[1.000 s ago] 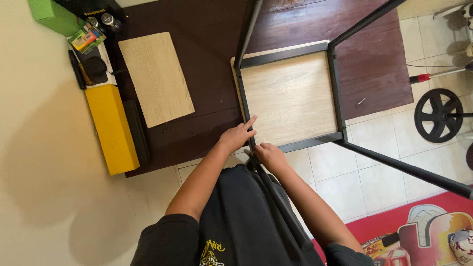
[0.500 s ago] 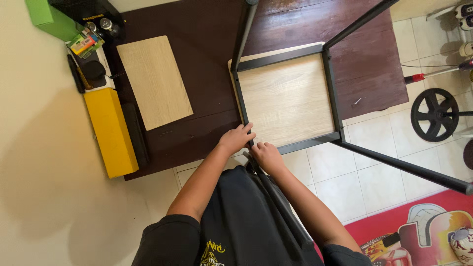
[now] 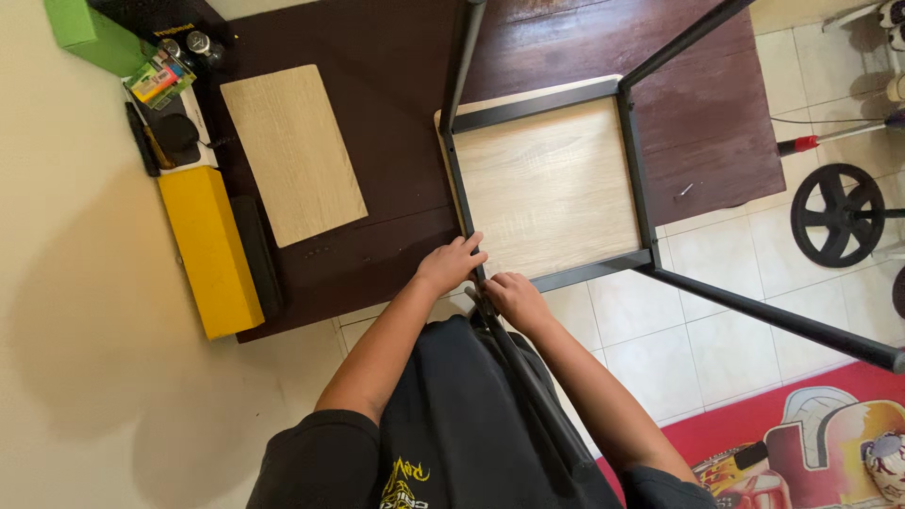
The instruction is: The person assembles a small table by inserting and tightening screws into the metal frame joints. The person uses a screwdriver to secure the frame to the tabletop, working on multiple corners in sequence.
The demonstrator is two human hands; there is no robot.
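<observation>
Item: upturned black-framed table [image 3: 551, 184] with pale wood top, lying on a dark floor mat [image 3: 396, 57] just ahead of both hands. Left hand [image 3: 451, 266] and right hand [image 3: 514, 297] sit close together, each clasped at the near corner leg [image 3: 528, 377]. Risk: a slipping grip may let the frame twist and pinch fingers.

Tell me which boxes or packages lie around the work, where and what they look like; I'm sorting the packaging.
Green box: top left corner, plain bright green, oblong.
Small packet: beside the green box, multicoloured printed card.
Yellow box: left, along the dark mat's edge, long, plain yellow.
No screens or signs show.
</observation>
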